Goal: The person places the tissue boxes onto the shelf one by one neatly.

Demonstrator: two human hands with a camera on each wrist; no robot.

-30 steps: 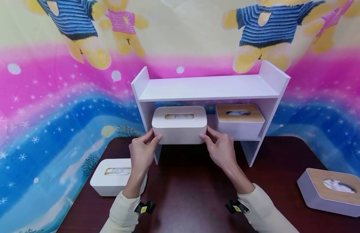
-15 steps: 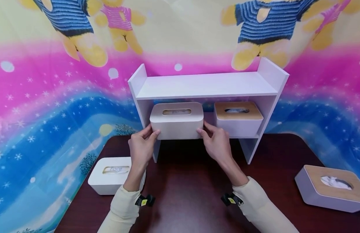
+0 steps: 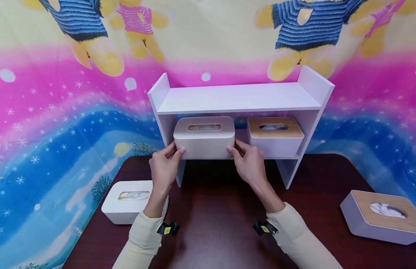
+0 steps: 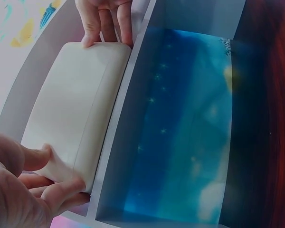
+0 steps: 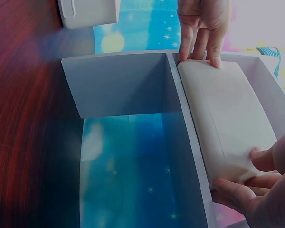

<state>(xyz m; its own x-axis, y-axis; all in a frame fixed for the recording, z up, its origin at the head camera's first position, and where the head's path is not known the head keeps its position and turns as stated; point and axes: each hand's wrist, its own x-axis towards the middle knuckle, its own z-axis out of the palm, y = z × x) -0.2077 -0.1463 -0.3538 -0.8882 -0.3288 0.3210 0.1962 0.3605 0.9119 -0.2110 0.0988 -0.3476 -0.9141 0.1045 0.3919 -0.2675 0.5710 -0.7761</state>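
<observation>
Dark red-brown wood makes up the table (image 3: 211,228) I see through the head camera, its top catching a soft shine near the lower edge and its far corners rounded. Behind it I have a printed cloth (image 3: 208,46) covering the wall: cream at the top with teddy bears in blue and pink tops, then a pink band, then blue with white snowflakes. White boards form the shelf (image 3: 239,98) standing at the back of the table, its sides rising above the top board.

I find the cream tissue box (image 3: 205,148) in the left part of the lower bay, its base along the front edge of the middle board. Both hands grasp it: the left hand (image 3: 163,167) pinches its left end, the right hand (image 3: 250,164) its right end, each thumb on the front face. Both wrist views show me the same hold, with the shelf's open space below the board.

Just beside the right hand, on the same board, sits a wood-topped box (image 3: 276,148). On the table I see another cream box (image 3: 119,218) by the left forearm, partly covered by it, and a second wood-topped box (image 3: 364,223) well apart at the right.
</observation>
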